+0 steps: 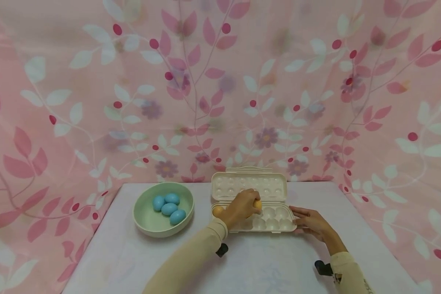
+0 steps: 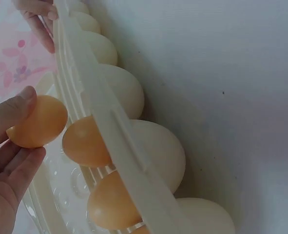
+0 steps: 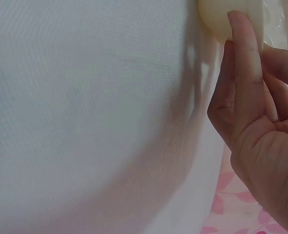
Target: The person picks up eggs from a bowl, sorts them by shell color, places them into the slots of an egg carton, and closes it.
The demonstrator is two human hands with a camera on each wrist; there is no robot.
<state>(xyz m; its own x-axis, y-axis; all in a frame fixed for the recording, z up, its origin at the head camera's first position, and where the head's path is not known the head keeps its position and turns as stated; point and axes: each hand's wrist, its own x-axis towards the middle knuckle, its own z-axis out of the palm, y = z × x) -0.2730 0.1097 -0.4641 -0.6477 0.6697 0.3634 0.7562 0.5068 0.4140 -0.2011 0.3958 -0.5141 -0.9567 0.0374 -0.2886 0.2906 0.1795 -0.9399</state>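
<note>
My left hand point(image 1: 242, 208) pinches a brown egg point(image 2: 39, 122) between thumb and fingers, above an opened cream plastic egg carton point(image 1: 249, 174). In the left wrist view, a seated egg point(image 2: 86, 141) and another egg point(image 2: 113, 200) stand in the carton's cups, with part of a third at the lower edge. From the head, one egg point(image 1: 218, 210) shows at the carton's left end; my left hand hides the cups beside it. My right hand point(image 1: 314, 224) holds the carton's right end, its fingers at the rim and outer wall point(image 3: 217, 22).
A pale green bowl point(image 1: 139, 220) with several blue eggs point(image 1: 169, 209) stands left of the carton. The carton's lid lies back toward the floral curtain point(image 1: 213, 102). White cloth covers the table point(image 1: 257, 265).
</note>
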